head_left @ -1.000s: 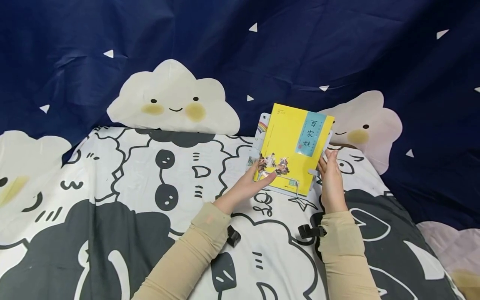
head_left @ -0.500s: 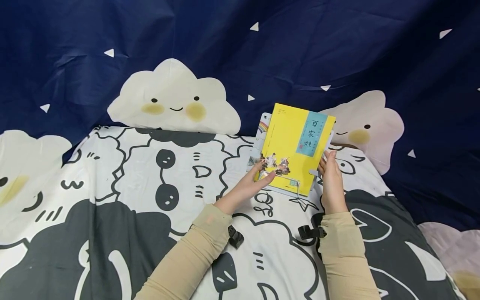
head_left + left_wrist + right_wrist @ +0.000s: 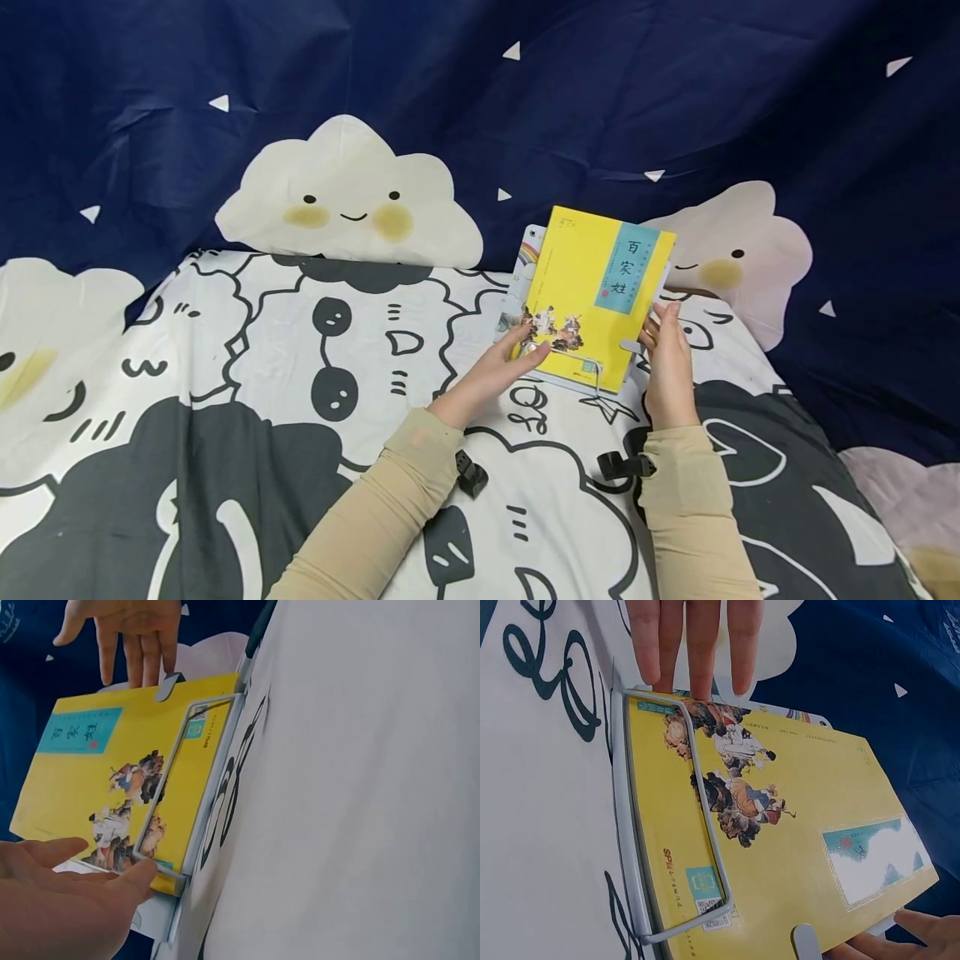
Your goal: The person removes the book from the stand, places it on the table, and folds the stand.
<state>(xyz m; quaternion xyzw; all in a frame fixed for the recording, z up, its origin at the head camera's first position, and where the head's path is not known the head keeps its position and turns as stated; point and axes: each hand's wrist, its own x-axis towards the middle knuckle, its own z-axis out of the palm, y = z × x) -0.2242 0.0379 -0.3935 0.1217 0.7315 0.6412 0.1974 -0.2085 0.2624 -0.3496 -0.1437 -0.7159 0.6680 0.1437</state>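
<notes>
A yellow book [image 3: 592, 283] leans closed on a white reading stand [image 3: 513, 275] on a cartoon-printed sheet. A wire page holder [image 3: 705, 817] crosses the lower part of the cover. My left hand [image 3: 528, 346] rests with straight fingers [image 3: 694, 645] on the book's lower left corner, and its thumb touches the wire's end [image 3: 146, 866]. My right hand [image 3: 660, 329] lies against the book's right edge beside a small grey clip [image 3: 169, 686], with its fingers [image 3: 142, 652] extended. Neither hand grips the book [image 3: 97, 772].
The black-and-white sheet [image 3: 300, 358] covers the surface to the left and in front of the stand. A dark blue cloth [image 3: 675, 100] with smiling clouds hangs right behind it. Black camera straps [image 3: 618, 464] sit at both wrists.
</notes>
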